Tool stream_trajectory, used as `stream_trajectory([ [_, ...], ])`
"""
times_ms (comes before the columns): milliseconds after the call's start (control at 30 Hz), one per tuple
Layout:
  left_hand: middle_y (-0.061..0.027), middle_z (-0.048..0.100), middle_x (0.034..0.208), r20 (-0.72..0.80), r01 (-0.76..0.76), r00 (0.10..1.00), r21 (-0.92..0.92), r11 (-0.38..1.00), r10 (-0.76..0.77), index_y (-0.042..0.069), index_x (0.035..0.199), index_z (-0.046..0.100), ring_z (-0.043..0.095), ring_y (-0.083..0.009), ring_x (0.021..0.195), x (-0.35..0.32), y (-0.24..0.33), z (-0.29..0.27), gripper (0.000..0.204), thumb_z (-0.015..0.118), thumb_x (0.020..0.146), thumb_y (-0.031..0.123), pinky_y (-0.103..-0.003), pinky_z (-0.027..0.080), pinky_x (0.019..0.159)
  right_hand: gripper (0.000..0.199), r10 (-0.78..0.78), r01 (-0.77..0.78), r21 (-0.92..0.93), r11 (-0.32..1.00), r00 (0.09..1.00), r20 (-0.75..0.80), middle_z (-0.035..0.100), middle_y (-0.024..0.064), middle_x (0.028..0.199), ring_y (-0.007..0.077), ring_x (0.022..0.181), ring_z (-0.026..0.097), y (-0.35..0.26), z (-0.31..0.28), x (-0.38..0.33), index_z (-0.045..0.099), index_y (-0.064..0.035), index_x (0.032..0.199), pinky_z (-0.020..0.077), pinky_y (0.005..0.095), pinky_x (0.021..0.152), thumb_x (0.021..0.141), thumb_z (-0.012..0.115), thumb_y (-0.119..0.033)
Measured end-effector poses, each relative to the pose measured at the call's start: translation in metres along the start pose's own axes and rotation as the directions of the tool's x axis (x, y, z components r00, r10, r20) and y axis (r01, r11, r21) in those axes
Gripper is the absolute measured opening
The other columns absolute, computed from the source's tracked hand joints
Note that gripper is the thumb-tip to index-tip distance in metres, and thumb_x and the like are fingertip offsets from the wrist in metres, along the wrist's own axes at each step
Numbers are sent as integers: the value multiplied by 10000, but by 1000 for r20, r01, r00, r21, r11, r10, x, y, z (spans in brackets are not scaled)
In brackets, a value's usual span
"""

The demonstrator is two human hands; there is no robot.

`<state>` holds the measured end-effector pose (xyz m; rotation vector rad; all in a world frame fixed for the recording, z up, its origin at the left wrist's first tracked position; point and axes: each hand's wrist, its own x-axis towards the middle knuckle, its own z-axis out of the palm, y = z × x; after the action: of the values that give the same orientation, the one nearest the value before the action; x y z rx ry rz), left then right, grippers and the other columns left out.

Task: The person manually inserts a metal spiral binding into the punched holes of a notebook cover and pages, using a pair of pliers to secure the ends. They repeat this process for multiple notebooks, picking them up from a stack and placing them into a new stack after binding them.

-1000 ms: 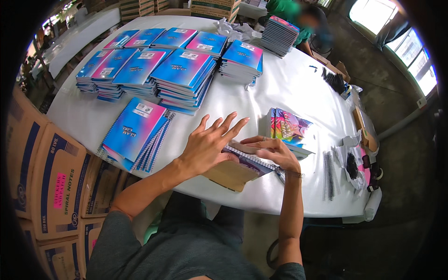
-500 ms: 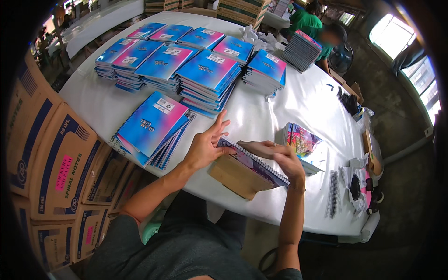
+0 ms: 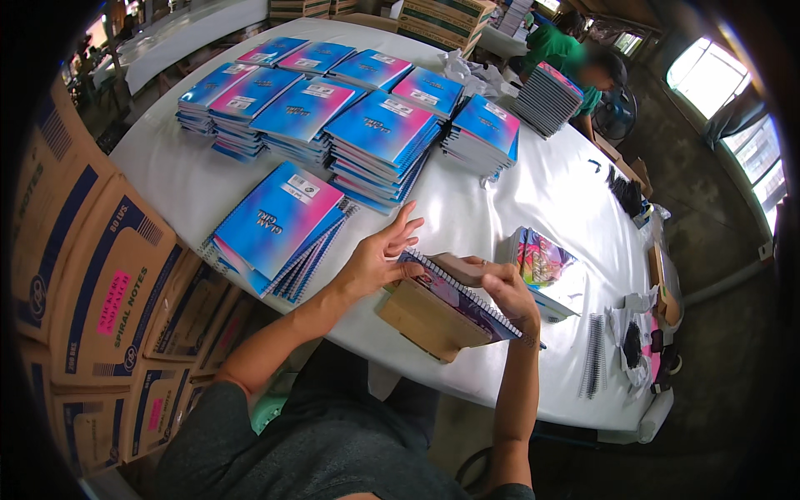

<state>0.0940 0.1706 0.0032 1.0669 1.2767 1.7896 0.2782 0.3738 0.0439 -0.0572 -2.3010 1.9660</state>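
A spiral notebook (image 3: 454, 293) with a dark purple printed cover stands tilted near the table's front edge, its white coil (image 3: 475, 300) running along the upper edge. It leans against a tan board or block (image 3: 429, 321). My left hand (image 3: 379, 258) grips the notebook's left end, thumb pressed on it and other fingers spread upward. Over the coil, my right hand (image 3: 510, 296) has its fingers closed together; whatever they hold is blurred and cannot be made out. Behind that hand stands a small stack of notebooks with a colourful cover (image 3: 542, 258).
Several stacks of blue-and-pink notebooks (image 3: 379, 125) fill the table's far left, with a nearer stack (image 3: 275, 221). Loose coils (image 3: 593, 358) and crumpled wrapping (image 3: 633, 333) lie at right. Cartons (image 3: 108, 275) rise on the left. A person in green (image 3: 554, 46) is at the far side.
The view has shifted slightly. My right hand's fingers have drawn in a little over the coil, while my left hand keeps its place on the notebook.
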Motion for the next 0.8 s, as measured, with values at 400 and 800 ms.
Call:
stream_trajectory([
  [400,-79,668,1222,198,-56,978,-24,998,59,-23,981,707,557,-40,1024,38,52,3,356,638,963,326,-249,462,904,396,-329,-14,-816,578,911,-249,608,172,1262,381,1038,603,68,-11,-63,662,-77,1224,470,418,924,833,699,-132],
  [800,-72,540,1425,480,-543,811,831,124,334,63,1371,554,473,-443,1304,-57,14,81,573,636,905,387,-541,409,1045,489,-262,-650,-671,355,620,-739,535,185,1150,347,1050,546,82,46,-172,521,-106,1338,444,479,888,869,646,-48],
])
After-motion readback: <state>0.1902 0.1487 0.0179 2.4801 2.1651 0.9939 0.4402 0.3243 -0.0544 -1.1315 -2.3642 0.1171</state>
